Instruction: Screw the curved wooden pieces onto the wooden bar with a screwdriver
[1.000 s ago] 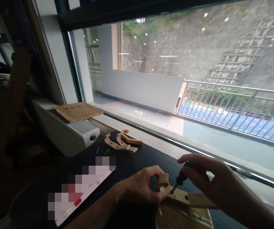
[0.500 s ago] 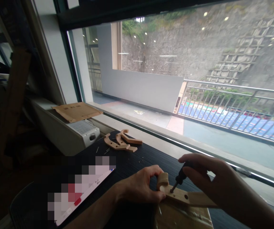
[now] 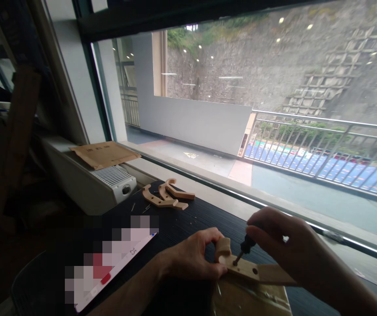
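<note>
My left hand (image 3: 191, 259) pinches the curved end of a light wooden piece (image 3: 241, 267) and holds it down on a wooden board (image 3: 250, 300) at the bottom of the head view. My right hand (image 3: 280, 245) is closed round the black handle of a small screwdriver (image 3: 245, 246). Its tip stands tilted in a hole of the wooden piece. A second hole shows just to the right of the tip.
Several curved wooden pieces (image 3: 167, 195) and small screws (image 3: 147, 208) lie farther back on the dark table (image 3: 182, 224). A white heater (image 3: 109, 182) with a cardboard sheet (image 3: 104, 153) stands at the left. A white card (image 3: 116, 267) lies at the lower left. A large window (image 3: 241, 109) runs behind.
My right hand has curled a little more over the screwdriver handle. The left hand and the wooden piece have stayed in place.
</note>
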The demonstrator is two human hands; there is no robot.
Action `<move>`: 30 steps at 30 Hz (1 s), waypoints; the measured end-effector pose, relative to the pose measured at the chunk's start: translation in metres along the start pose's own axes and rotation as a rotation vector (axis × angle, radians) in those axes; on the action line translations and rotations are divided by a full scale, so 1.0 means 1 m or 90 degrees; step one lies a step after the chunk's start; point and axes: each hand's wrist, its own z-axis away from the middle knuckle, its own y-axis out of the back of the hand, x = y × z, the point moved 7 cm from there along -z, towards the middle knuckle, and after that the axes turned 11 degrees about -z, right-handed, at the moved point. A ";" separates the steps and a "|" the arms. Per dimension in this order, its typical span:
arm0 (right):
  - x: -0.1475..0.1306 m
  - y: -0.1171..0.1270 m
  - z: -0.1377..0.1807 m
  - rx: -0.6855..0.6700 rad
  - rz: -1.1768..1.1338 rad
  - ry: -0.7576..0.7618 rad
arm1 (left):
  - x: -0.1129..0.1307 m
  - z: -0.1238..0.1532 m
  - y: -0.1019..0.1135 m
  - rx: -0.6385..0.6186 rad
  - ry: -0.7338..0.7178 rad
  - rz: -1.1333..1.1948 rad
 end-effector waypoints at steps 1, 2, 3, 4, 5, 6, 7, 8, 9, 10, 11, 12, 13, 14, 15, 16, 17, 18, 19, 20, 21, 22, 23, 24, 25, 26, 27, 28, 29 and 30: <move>0.000 0.000 0.001 -0.002 0.005 0.000 | 0.000 0.000 0.000 -0.001 0.001 0.000; -0.001 0.000 0.002 -0.005 0.008 0.005 | 0.001 0.000 0.000 -0.001 0.001 -0.002; -0.003 0.000 0.002 -0.010 0.008 0.016 | 0.001 0.000 0.000 0.000 0.000 -0.004; -0.005 -0.001 0.003 -0.017 0.005 0.032 | 0.002 0.000 0.001 0.003 -0.002 -0.007; -0.007 -0.001 0.003 -0.025 0.001 0.047 | 0.002 0.000 0.001 0.006 -0.004 -0.010; -0.008 -0.002 0.003 -0.035 -0.003 0.059 | 0.002 0.000 0.001 0.008 -0.005 -0.012; -0.009 -0.002 0.003 -0.039 -0.006 0.065 | 0.002 0.000 0.001 0.010 -0.006 -0.014; -0.008 -0.003 0.002 -0.040 -0.008 0.064 | 0.002 0.000 0.001 0.012 -0.007 -0.017; -0.007 -0.002 0.001 -0.036 -0.010 0.060 | 0.001 0.000 0.002 0.015 -0.008 -0.019; -0.006 -0.002 0.000 -0.030 -0.011 0.051 | 0.001 0.000 0.001 0.016 -0.008 -0.021; -0.005 -0.002 -0.001 -0.021 -0.012 0.042 | 0.000 -0.001 0.001 0.016 -0.009 -0.022; -0.003 -0.002 -0.002 -0.012 -0.011 0.036 | 0.000 -0.001 0.001 0.016 -0.010 -0.022; -0.002 -0.002 -0.003 -0.006 -0.009 0.030 | -0.001 -0.001 0.001 0.016 -0.011 -0.021; -0.002 -0.002 -0.003 -0.003 -0.005 0.025 | -0.001 -0.001 0.001 0.014 -0.010 -0.019; -0.002 -0.002 -0.003 -0.001 -0.001 0.023 | -0.001 -0.001 0.000 0.012 -0.009 -0.016; -0.002 -0.003 -0.003 0.001 0.004 0.023 | -0.001 -0.001 0.000 0.008 -0.008 -0.014; -0.003 -0.002 -0.002 0.006 0.006 0.029 | -0.001 -0.001 0.000 0.006 -0.007 -0.012; -0.004 -0.002 -0.001 0.010 0.007 0.037 | -0.001 0.000 0.000 0.005 -0.005 -0.011; -0.005 -0.002 0.000 0.015 0.006 0.048 | -0.001 0.000 0.000 0.004 -0.005 -0.011; -0.007 -0.001 0.001 0.017 0.002 0.062 | -0.001 0.000 0.000 0.005 -0.006 -0.011; -0.008 -0.001 0.002 0.016 -0.002 0.073 | -0.001 0.000 0.000 0.006 -0.008 -0.011; -0.008 -0.001 0.002 0.012 -0.006 0.081 | -0.001 0.000 0.000 0.010 -0.010 -0.011; -0.008 -0.001 0.003 0.009 -0.008 0.084 | -0.001 -0.001 0.000 0.014 -0.011 -0.010; -0.007 -0.001 0.002 0.010 -0.010 0.082 | -0.002 -0.001 0.000 0.019 -0.012 -0.009; -0.005 -0.001 0.001 0.013 -0.011 0.075 | -0.002 -0.001 0.000 0.023 -0.014 -0.010; -0.003 0.000 0.000 0.017 -0.011 0.065 | -0.002 -0.002 0.000 0.025 -0.016 -0.011; -0.001 0.000 -0.002 0.020 -0.010 0.053 | -0.002 -0.002 -0.001 0.026 -0.018 -0.011; 0.001 0.001 -0.003 0.023 -0.009 0.042 | -0.002 -0.002 -0.001 0.024 -0.020 -0.010; 0.003 0.001 -0.004 0.024 -0.007 0.034 | -0.002 -0.002 -0.001 0.022 -0.022 -0.008; 0.004 0.001 -0.005 0.025 -0.005 0.029 | -0.002 -0.002 -0.001 0.020 -0.022 -0.007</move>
